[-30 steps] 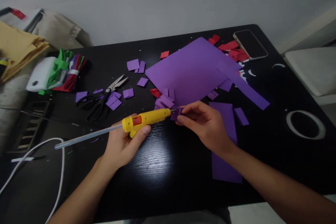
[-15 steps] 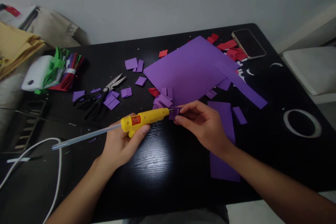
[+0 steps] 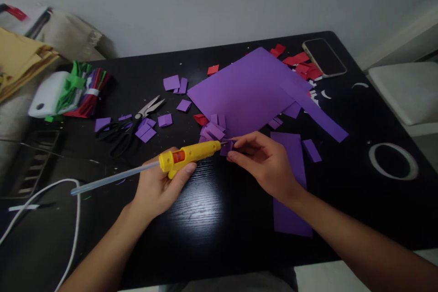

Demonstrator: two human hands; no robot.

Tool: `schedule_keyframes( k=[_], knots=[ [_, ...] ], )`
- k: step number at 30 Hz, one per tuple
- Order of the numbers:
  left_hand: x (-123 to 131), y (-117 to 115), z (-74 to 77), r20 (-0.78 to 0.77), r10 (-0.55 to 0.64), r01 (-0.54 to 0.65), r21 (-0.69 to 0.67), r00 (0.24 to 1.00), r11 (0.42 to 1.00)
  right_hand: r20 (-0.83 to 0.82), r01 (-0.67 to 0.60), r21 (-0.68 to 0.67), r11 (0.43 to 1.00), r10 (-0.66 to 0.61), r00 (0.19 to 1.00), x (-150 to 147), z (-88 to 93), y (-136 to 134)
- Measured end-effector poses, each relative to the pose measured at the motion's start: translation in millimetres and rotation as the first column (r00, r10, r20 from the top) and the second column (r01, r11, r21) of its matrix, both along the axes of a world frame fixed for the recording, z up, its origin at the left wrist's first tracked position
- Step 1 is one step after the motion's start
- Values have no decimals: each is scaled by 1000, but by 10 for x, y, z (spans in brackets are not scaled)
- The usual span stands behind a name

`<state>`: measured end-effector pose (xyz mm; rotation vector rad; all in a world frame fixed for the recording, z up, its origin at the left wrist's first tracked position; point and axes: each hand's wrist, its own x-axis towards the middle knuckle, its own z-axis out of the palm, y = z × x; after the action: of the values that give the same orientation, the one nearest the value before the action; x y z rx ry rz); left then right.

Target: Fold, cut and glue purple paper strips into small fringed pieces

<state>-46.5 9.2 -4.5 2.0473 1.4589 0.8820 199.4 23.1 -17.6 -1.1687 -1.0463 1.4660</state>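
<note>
Head view, looking down on a black table (image 3: 205, 223). Noting at far left a white cord (image 3: 73, 219) trailing off the near edge, with a white box (image 3: 48, 93) and a banded paper bundle (image 3: 85, 89) beyond. Passing scissors (image 3: 128, 130), blades open, among small purple squares (image 3: 147, 130).

Gripping a yellow glue gun (image 3: 191, 154) in the left hand (image 3: 159, 189), fingers wrapped closed round the body, a clear glue stick (image 3: 112, 178) jutting out the back toward the left. Pointing the nozzle right, tip touching a small purple piece (image 3: 226, 147) near table centre.

Pinching that piece in the right hand (image 3: 270, 164), thumb and fingertips closed on it, just beside a heap (image 3: 214, 131) of folded purple bits; resting on the table or lifted, cannot tell.

Seeing behind it a large purple sheet (image 3: 249, 91) lying flat, and a purple strip (image 3: 290, 182) under the right wrist. Finding red scraps (image 3: 303, 66) and a phone (image 3: 324, 57), face up, at the far right corner, and a white ring (image 3: 393, 160) marking the table nearer right.
</note>
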Motion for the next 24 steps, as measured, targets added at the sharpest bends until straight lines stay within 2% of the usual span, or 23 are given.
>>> schedule_keyframes(
  k=[11, 17, 24],
  knots=[
    [-39, 3, -78, -15, -53, 54, 96, 999, 994, 36, 19, 36, 999, -21, 999, 0, -7, 0],
    [-43, -11, -51, 18, -19, 18, 100, 1000, 995, -139, 13, -137, 990, -33, 990, 38, 23, 66],
    [-33, 11, 30, 7, -161, 159, 122, 987, 980, -251, 21, -199, 980, -72, 965, 50, 13, 89]
  ],
)
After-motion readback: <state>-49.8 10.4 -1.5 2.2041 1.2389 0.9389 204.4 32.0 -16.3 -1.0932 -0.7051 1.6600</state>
